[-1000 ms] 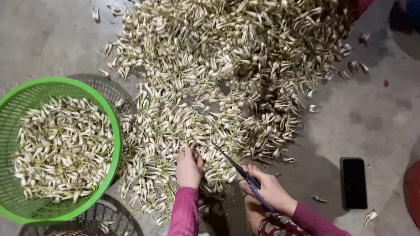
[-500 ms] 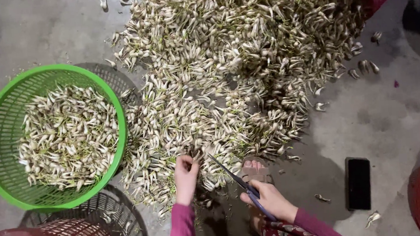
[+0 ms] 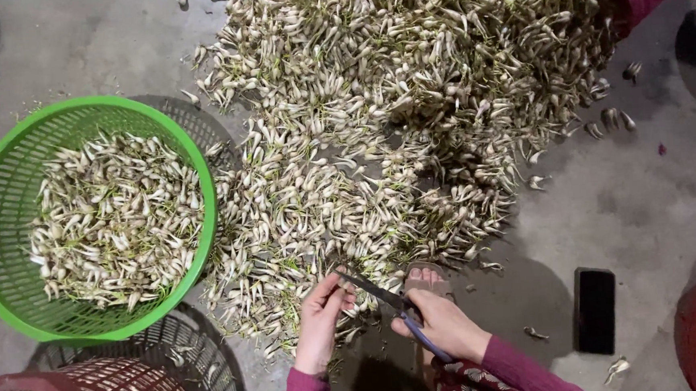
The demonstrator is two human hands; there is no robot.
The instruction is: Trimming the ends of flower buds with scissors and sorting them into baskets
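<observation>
While the left hand (image 3: 320,324) pinches a bulb (image 3: 346,294), the right hand (image 3: 444,325) grips scissors (image 3: 386,299). Bulbs look light, firm and small; best pinched at the body, stem end exposed.

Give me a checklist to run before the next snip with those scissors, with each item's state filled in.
1. Scissors gripped in the right hand: ok.
2. Bulb held in the left hand at the blade tips: ok, though the bulb itself is too small to make out.
3. Left fingertips clear of the blades: cannot tell, they sit very close.
4. Bare toes just beyond the blades, out of the cutting line: ok, but near.
5. Green basket within reach on the left, with room left: ok.
6. Black phone on the floor, apart from the pile: ok.
</observation>
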